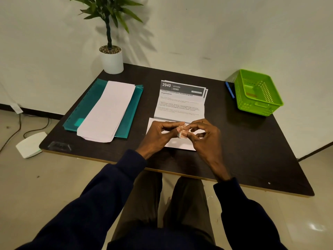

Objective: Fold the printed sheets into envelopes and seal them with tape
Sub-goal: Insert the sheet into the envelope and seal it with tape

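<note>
My left hand [160, 134] and my right hand [205, 135] meet over a white envelope [182, 144] near the table's front edge. Between their fingertips they pinch a small roll of clear tape [181, 132]. Just behind the hands lies a stack of printed sheets [182, 101] headed "2940 KITCHEN", its near edge touching the envelope. A pile of blank white envelopes [106, 112] rests on a teal plastic folder [86, 103] at the left.
A green plastic basket [257, 92] stands at the right back corner, a blue pen [229, 90] beside it. A potted plant [111, 60] occupies the back left corner. The dark table [252, 150] ends close to my knees. A white device [30, 144] lies on the floor.
</note>
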